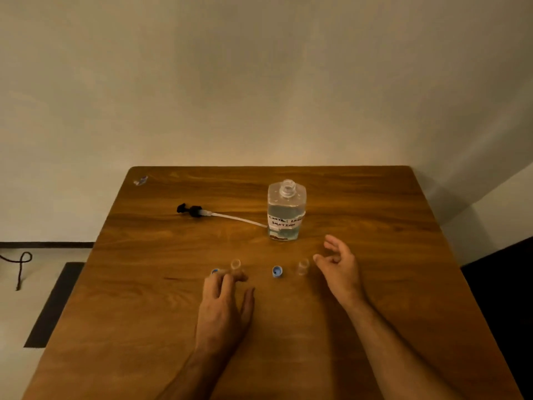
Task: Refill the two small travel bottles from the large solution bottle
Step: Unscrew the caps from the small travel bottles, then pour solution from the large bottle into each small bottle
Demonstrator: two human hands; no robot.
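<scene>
The big bottle (286, 210) stands upright on the wooden table (375, 284), toward the far side. Its top is off and its neck is open. Clear liquid fills it more than halfway. A white label with handwriting is stuck on the front. The pump top (193, 210) lies on its side to the left of the big bottle, with its long white tube pointing at the bottle.

Two small clear bottles stand nearer to the person, both with no caps on. The left small bottle (235, 264) is right by the left hand. The right small bottle (302, 267) is just beside the right hand. I cannot tell if there is liquid in them. One blue cap (277, 271) lies between the two small bottles. Another blue cap (215, 271) peeks out at the left fingertips.

The table has lots of bare wood near the person and on the right side. Its far edge meets the wall.

The left hand (223, 301) lies low over the table with fingers stretched out, touching or nearly touching the left small bottle and the cap. The right hand (339, 264) hovers with loosely curled fingers and holds nothing.
</scene>
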